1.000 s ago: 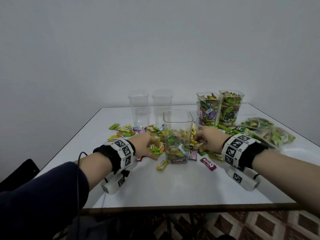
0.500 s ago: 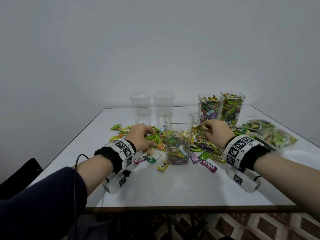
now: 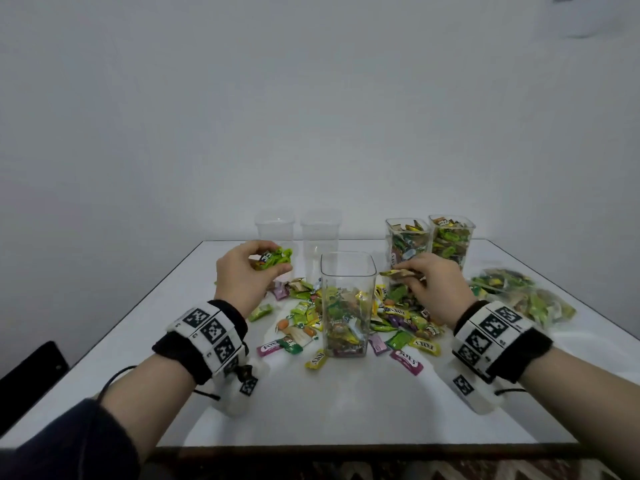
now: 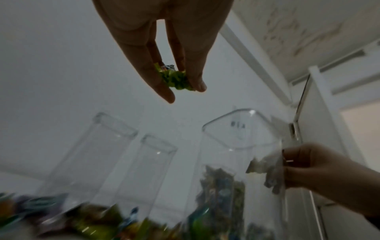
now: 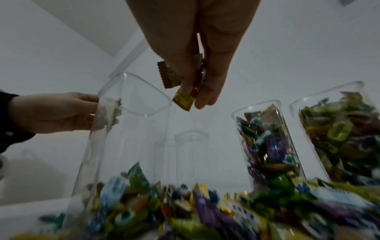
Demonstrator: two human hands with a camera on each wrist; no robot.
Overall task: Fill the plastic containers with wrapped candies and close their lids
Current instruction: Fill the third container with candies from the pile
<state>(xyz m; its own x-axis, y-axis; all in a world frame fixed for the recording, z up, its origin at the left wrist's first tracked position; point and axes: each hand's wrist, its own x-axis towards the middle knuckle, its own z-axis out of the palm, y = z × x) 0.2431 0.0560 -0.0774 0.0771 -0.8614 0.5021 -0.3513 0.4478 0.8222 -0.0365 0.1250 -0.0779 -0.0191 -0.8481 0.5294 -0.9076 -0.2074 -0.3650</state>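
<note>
A clear square container (image 3: 347, 303), lidless and roughly a third full of wrapped candies, stands mid-table. My left hand (image 3: 249, 275) is raised to its left at rim height and pinches a bunch of green candies (image 3: 275, 258), also visible as green candies (image 4: 175, 79). My right hand (image 3: 433, 289) hovers right of the rim, holding yellow and brown candies (image 3: 398, 273), seen from the wrist as candies (image 5: 183, 99). Loose wrapped candies (image 3: 401, 320) lie scattered around the container's base.
Two empty clear containers (image 3: 275, 233) (image 3: 320, 237) stand at the back. Two candy-filled containers (image 3: 407, 251) (image 3: 450, 242) stand back right. A plastic bag of candies (image 3: 519, 299) lies at the right. The white table (image 3: 346, 403) has a dark front edge.
Both hands have risen from the candy pile on the table, each carrying candies, up to the level of the middle container's rim.
</note>
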